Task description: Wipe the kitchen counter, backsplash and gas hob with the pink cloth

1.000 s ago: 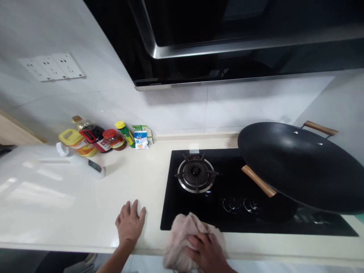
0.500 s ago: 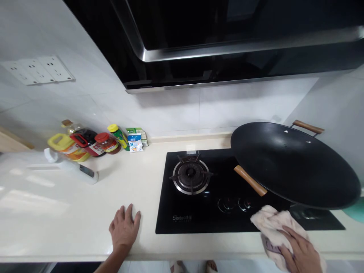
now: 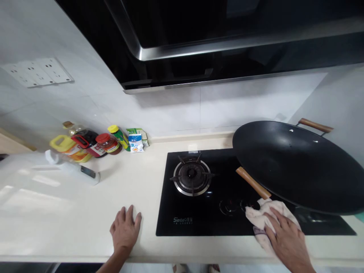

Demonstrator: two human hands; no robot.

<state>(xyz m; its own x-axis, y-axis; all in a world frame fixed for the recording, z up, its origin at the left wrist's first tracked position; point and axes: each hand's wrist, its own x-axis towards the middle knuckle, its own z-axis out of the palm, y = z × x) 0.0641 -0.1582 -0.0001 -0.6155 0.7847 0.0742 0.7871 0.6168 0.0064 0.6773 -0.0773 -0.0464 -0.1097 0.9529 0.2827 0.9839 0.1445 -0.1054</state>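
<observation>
The right hand's grip [image 3: 287, 239] is being curled over a pale cloth [image 3: 259, 215], seemingly to press it across the front edge of the cooktop [image 3: 204, 223] near the wok [image 3: 298, 167]; the left hand [image 3: 125, 230], empty and spread, is being rested on the table [image 3: 85, 231], presumably for support.

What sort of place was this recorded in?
A kitchen, probably a home one: there is a gas hob, a wok over its right side, and a hood above.
</observation>
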